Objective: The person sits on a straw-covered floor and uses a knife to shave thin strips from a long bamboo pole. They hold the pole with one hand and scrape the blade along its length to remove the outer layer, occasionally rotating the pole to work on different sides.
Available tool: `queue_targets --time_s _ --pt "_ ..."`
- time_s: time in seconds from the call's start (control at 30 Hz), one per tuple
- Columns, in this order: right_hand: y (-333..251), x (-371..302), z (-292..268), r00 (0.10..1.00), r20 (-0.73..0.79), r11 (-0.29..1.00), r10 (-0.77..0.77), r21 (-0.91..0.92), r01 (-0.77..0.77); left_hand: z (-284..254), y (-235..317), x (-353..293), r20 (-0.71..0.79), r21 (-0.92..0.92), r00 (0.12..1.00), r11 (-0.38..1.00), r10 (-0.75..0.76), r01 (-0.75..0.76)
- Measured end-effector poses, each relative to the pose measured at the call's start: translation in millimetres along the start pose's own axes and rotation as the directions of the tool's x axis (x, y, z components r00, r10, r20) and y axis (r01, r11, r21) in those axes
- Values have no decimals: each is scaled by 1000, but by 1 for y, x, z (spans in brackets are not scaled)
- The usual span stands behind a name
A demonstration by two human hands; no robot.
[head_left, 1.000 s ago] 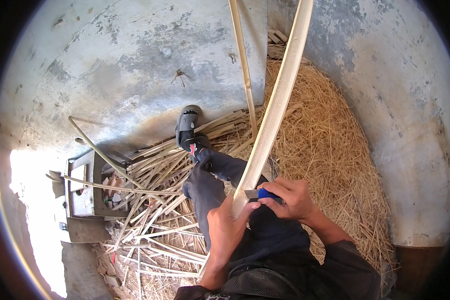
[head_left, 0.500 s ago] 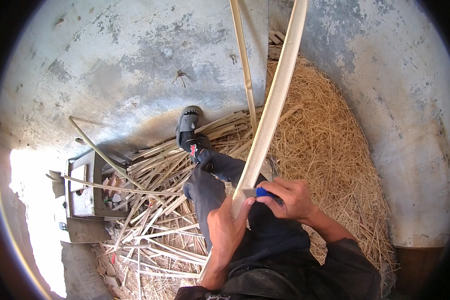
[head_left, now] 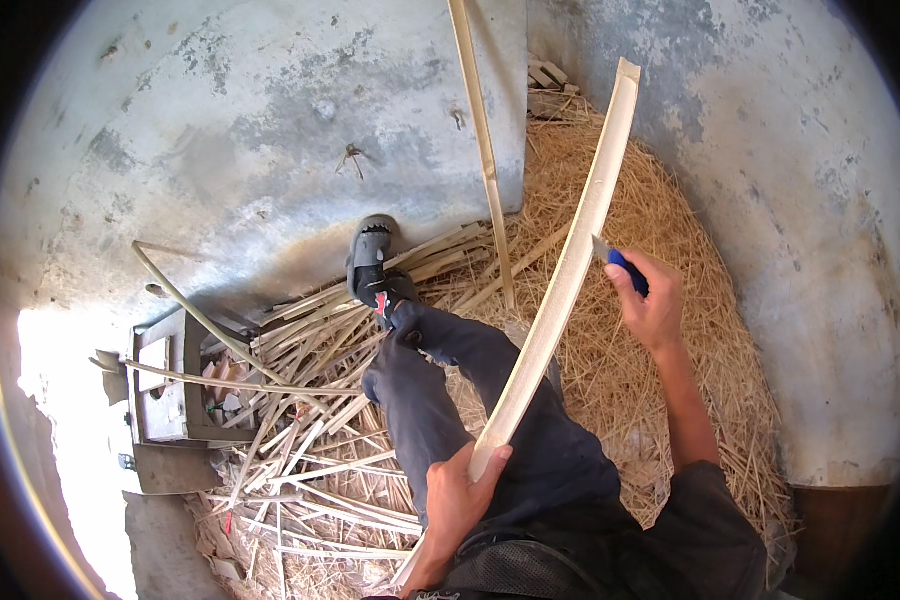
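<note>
The small red mark (head_left: pixel 381 303) by your grey shoe (head_left: pixel 373 243) is too small to make out. Your left hand (head_left: pixel 458 503) grips the near end of a long, pale, bamboo-like strip (head_left: pixel 560 290), which is smooth, shallowly channelled and gently bowed. It slants across your lap, its squared end far and to the right. Your right hand (head_left: pixel 657 305) closes around a knife (head_left: pixel 628 272) with a rounded blue handle; its pointed metal blade lies at the strip's right edge, contact unclear. Fine, curly straw-coloured shavings (head_left: pixel 685 330) heap to the right; stiff, straight slats (head_left: pixel 315 345) pile left, near a boxy wooden case (head_left: pixel 175 432).
</note>
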State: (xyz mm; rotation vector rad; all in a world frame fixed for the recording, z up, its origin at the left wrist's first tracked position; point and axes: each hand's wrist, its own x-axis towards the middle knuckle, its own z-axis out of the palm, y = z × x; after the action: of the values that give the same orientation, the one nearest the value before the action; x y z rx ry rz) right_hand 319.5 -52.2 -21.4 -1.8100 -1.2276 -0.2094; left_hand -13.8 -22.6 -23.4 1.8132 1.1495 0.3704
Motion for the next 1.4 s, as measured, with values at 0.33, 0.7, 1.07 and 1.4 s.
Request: queue_targets --time_s 0.33,0.7,1.07,1.4 --pt "-47 -58 34 974 135 935 -182 331 129 -14 8 29 89 -190 994 981 56 -38" --pt "-84 -77 33 924 249 947 -290 214 240 -4 23 42 8 -199 989 969 151 -146" --pt "-88 -70 29 912 269 948 -308 168 271 -2 22 41 -36 -136 989 980 140 -144" --pt "-77 -52 22 935 197 953 -296 135 273 -1 15 29 -37 -65 995 993 97 -99"
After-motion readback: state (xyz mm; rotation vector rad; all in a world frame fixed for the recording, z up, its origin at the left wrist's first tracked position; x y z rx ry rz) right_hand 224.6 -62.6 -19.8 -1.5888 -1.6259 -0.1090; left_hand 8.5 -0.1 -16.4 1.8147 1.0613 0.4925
